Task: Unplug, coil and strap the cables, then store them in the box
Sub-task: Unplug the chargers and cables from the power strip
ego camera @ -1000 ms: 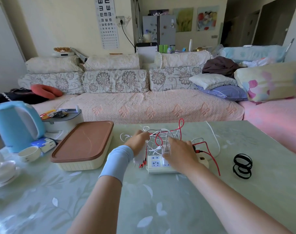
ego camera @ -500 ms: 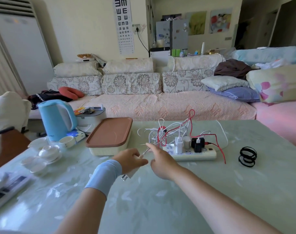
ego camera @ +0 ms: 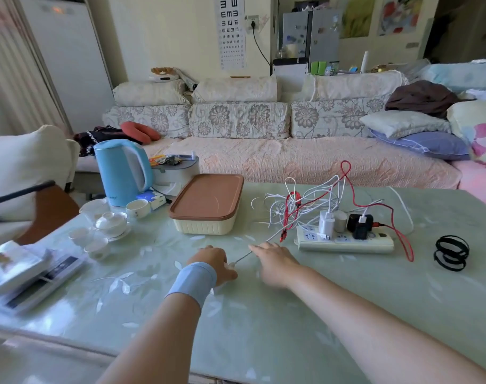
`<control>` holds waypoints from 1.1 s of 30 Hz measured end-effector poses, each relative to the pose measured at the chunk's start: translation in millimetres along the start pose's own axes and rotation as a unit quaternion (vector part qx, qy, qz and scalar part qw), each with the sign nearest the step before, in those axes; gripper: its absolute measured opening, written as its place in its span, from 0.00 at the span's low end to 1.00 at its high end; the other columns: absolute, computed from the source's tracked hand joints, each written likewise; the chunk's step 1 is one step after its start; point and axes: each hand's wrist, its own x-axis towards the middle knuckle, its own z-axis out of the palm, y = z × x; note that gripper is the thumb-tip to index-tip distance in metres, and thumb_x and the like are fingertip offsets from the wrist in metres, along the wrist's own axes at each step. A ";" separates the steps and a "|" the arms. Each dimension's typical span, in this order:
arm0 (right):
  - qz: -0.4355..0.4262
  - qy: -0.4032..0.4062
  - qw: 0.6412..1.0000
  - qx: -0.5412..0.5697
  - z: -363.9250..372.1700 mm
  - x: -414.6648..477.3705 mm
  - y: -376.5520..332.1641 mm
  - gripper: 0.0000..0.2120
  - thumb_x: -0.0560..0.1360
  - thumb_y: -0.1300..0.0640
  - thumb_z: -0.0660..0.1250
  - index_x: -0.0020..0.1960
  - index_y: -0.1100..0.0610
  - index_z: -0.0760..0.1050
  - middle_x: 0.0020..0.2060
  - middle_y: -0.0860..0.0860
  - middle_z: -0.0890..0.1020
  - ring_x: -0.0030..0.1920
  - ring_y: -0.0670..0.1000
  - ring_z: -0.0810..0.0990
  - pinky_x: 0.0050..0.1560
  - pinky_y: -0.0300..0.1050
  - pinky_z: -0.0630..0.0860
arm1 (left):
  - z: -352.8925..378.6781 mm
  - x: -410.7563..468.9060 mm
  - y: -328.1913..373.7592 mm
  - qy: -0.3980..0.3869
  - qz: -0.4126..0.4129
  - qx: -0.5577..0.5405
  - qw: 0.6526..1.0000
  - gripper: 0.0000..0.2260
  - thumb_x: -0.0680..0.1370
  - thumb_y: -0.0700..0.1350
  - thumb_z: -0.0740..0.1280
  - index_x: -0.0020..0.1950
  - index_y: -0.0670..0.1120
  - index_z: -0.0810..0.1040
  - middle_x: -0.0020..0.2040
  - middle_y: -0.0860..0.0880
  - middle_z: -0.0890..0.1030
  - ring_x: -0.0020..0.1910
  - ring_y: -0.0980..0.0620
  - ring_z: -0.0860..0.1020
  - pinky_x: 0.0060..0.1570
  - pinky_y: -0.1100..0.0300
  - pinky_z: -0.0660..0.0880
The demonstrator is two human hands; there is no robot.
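Observation:
A white power strip [ego camera: 344, 242] lies on the green table with several chargers plugged into it. Behind it sits a tangle of white and red cables [ego camera: 308, 203]. One white cable [ego camera: 259, 245] runs taut from the tangle toward me. My left hand [ego camera: 215, 263], above a blue wristband, grips its near end. My right hand [ego camera: 273, 263] rests over the same cable just to the right; whether it pinches the cable is hidden. The cream box with a brown lid [ego camera: 208, 203] stands shut, behind my left hand. Black straps [ego camera: 451, 252] lie at the right.
A blue kettle [ego camera: 122, 171], white teacups [ego camera: 110, 223] and a small carton crowd the table's left side. Books [ego camera: 23, 273] lie at the near left edge. A sofa with cushions runs behind the table.
My left hand pulled a white charger cable out of the strip and drew it toward me and leftward. My right hand left the strip and followed along the cable. The view swung left.

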 end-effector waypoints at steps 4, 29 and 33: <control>-0.018 0.006 1.000 0.002 -5.3 2.7 2.5 0.36 0.75 0.65 0.57 0.80 0.49 0.52 0.74 0.55 0.66 0.73 0.58 0.63 0.71 0.52 0.62 | 1.3 12.0 10.3 -0.017 -0.015 0.043 0.999 0.23 0.74 0.60 0.65 0.65 0.50 0.75 0.63 0.47 0.74 0.62 0.46 0.72 0.57 0.53 0.72; 0.083 0.205 0.955 -0.195 -65.7 -14.9 197.2 0.22 0.75 0.53 0.63 0.69 0.52 0.70 0.62 0.51 0.75 0.67 0.56 0.68 0.65 0.53 0.66 | 25.2 87.4 236.7 0.159 0.154 -0.329 0.918 0.31 0.68 0.68 0.54 0.57 0.47 0.78 0.58 0.46 0.76 0.60 0.45 0.71 0.62 0.54 0.66; 0.075 0.189 0.959 -0.197 -64.8 -10.8 199.8 0.16 0.76 0.56 0.61 0.63 0.55 0.76 0.58 0.51 0.77 0.64 0.57 0.69 0.58 0.51 0.71 | 33.6 98.9 244.8 0.187 0.168 -0.372 0.894 0.22 0.69 0.65 0.59 0.50 0.51 0.79 0.52 0.48 0.77 0.57 0.46 0.73 0.60 0.56 0.68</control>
